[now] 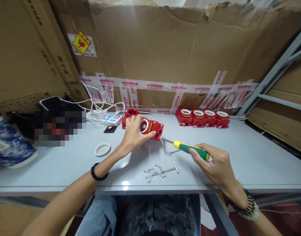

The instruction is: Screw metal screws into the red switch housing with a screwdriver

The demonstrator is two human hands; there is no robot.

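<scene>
My left hand [133, 133] grips a red plastic device [152, 127] with a white ring on its face, holding it down on the grey table [251, 157]. My right hand [214, 162] holds a screwdriver [187, 148] with a yellow and green handle. Its metal tip points left and touches the lower right corner of the red device. A thin white wire [166, 150] hangs from the device just under the tip. A second red device [130, 114] lies right behind my left hand.
Loose screws and metal pins [160, 171] lie near the front edge. A white ring [102, 149] lies left of my forearm. Several red devices [203, 117] line the back right, a power strip [108, 118] with white cables the back left. Cardboard walls the table.
</scene>
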